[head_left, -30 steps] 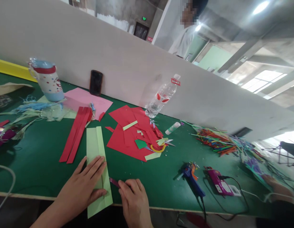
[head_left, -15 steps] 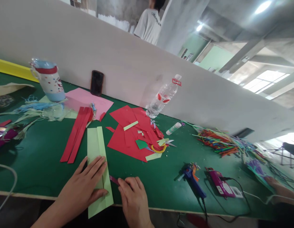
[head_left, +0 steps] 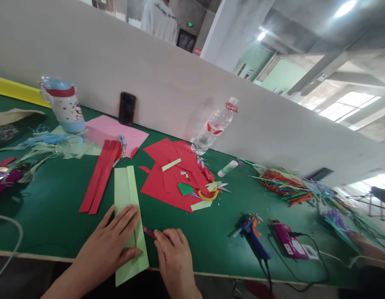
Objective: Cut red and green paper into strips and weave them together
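Observation:
My left hand [head_left: 113, 241] lies flat with its fingers stretched out over a folded light green paper [head_left: 122, 187], pressing it to the table. The paper has a narrow fold along its right side, and its near end hangs past the table's front edge. My right hand [head_left: 176, 257] pinches a thin purple strip-like piece [head_left: 148, 232] beside the paper's right edge. Most of that piece is hidden in the fingers, so I cannot tell its exact kind. Left of the paper lie long red paper strips [head_left: 100, 178].
Red paper sheets [head_left: 161, 182], yellow-handled scissors [head_left: 207, 195] and a glue stick [head_left: 227, 168] lie ahead. A water bottle [head_left: 212, 128], phone [head_left: 127, 109] and cup [head_left: 66, 106] stand along the partition. A blue glue gun [head_left: 254, 236] and purple power strip [head_left: 290, 241] lie right. Another person's hand [head_left: 366, 249] is far right.
My right hand has shifted very slightly, with the purple piece still pinched. My left hand and the green paper stay in place. The person behind the partition has moved left.

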Motion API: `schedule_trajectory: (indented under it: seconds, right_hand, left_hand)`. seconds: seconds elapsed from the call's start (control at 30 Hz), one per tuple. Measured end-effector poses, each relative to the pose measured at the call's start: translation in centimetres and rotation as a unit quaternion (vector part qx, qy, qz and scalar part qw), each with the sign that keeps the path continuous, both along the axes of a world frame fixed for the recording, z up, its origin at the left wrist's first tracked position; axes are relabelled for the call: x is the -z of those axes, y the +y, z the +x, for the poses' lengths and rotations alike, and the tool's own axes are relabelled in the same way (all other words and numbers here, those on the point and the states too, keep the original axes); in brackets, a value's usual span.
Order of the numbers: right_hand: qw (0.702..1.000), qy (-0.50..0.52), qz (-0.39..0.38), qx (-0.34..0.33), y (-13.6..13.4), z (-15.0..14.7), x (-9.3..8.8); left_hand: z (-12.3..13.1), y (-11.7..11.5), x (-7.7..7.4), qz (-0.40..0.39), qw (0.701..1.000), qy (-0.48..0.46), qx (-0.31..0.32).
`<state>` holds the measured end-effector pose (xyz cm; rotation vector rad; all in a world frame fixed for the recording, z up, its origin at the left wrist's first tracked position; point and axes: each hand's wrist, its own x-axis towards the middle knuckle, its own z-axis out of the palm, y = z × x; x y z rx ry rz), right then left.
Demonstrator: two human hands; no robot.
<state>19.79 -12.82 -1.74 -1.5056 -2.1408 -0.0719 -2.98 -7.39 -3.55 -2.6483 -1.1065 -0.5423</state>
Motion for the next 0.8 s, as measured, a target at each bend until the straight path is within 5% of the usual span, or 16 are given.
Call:
schedule_trajectory:
  seconds: [0.63,0.8]
  right_hand:
    - [0.998,0.043,-0.016,-0.034,-0.8,1.1,-0.5]
    - [0.999,0.040,-0.009,-0.033,-0.8,1.1,-0.7]
  left_hand:
    - [-0.6,0.1,-0.1,-0.095,0.995,-0.020,-0.027]
    - [-1.0,0.9,0.5,-0.064,0.997,-0.026,-0.016]
